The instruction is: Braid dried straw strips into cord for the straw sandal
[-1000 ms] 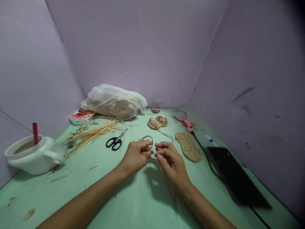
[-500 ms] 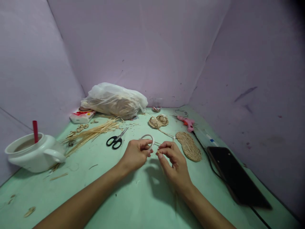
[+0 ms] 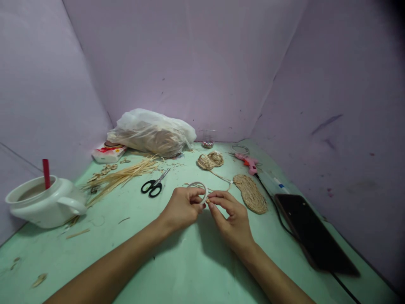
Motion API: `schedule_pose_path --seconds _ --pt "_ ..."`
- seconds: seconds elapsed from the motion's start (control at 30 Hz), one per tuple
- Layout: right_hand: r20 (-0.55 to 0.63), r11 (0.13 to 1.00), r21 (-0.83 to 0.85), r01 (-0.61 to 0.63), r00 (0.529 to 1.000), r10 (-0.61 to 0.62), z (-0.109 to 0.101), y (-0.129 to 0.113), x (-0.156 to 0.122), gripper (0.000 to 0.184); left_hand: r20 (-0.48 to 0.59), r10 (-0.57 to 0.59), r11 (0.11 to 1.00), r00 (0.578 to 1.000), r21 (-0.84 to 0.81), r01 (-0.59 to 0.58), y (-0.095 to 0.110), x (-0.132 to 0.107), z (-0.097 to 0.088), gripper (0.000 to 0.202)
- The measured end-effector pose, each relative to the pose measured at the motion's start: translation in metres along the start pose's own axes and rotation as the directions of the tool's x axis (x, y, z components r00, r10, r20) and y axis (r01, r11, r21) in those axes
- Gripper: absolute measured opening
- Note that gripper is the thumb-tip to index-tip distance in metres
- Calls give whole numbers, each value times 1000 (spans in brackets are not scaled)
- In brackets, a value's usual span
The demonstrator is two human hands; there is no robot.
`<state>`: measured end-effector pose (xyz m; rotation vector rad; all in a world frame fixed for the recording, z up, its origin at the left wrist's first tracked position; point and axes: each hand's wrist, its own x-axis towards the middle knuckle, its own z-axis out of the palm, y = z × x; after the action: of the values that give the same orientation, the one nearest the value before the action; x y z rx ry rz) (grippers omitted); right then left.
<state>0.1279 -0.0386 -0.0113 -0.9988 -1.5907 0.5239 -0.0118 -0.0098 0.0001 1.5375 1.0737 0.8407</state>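
The left hand (image 3: 183, 207) grips one thin white plastic ring (image 3: 196, 184) in closed fingers just above the pale green table (image 3: 190, 261). This seems to steady its rim for the right hand (image 3: 230, 217), whose thumb and forefinger pinch a tan straw end (image 3: 208, 201) against it. Nearby lie one pair of black-handled scissors (image 3: 154, 185), one pink glue gun (image 3: 248, 162) and one oval coiled-straw mat (image 3: 250, 193).

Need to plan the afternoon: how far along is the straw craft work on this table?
Done: an oval coiled mat and two small coils lie on the table. In hand: the left hand holds a white ring, the right hand pinches a strand against it. Left: the ring looks mostly bare, and a straw bundle lies loose.
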Motion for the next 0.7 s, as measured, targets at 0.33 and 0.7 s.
schedule_pose_path --seconds 0.33,0.7 --pt "22 865 304 -399 911 413 -3 -1 5 8 -59 -15 999 998 33 17 14 -4 -1 36" --pt "172 527 615 -586 753 635 0 -3 8 17 8 -90 959 996 272 85 24 -1 -21 16"
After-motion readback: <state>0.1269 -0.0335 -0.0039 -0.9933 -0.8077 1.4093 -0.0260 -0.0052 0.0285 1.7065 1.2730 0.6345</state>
